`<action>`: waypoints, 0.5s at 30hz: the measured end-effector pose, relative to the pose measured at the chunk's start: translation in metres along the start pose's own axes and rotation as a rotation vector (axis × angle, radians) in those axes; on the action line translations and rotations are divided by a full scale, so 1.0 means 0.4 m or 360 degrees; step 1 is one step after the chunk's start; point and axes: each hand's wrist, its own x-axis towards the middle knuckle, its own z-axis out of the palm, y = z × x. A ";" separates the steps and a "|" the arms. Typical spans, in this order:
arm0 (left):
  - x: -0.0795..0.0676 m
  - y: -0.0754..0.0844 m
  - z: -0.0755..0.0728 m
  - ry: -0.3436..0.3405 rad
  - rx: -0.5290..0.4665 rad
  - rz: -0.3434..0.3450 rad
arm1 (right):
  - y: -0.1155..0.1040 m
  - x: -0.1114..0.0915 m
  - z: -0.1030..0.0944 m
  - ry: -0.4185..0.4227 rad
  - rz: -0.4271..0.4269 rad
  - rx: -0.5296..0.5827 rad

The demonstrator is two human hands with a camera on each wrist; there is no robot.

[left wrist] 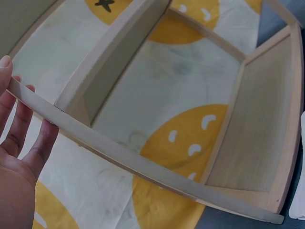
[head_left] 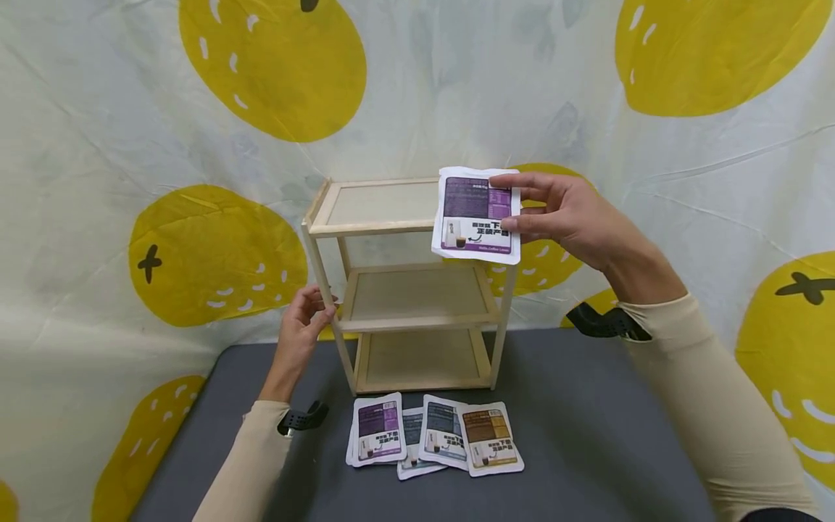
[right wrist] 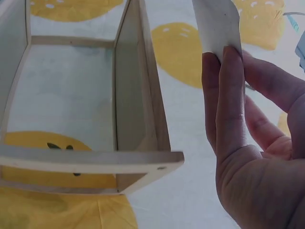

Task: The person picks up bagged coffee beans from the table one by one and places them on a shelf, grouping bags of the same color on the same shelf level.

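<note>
Mid-carry, we reckon. Right hand [head_left: 564, 214] pinches purple pouch [head_left: 475, 217] by edge, right of upper centre; left hand [head_left: 302, 326] curls round rack [head_left: 419, 299], centre-left. Next probably calls for level pouch, steady rack.

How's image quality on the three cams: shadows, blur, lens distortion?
Head view: brightest, soft shadows on the dark table, smallest print on the held packet unreadable; left wrist view: dimmer, edges of the wooden rack bow, likely lens distortion; right wrist view: also dim, packet's pale side shows no readable print. No strong glare in any view.
</note>
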 end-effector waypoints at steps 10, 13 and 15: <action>-0.005 -0.005 0.002 -0.0001 0.0015 0.0009 | -0.003 0.058 -0.034 0.0007 0.0051 -0.0040; -0.006 -0.006 0.002 -0.0005 0.0014 0.0000 | -0.002 0.075 -0.045 0.0009 0.0064 -0.0066; -0.006 -0.005 0.002 -0.0009 0.0012 -0.0001 | -0.002 0.086 -0.053 0.0010 0.0077 -0.0073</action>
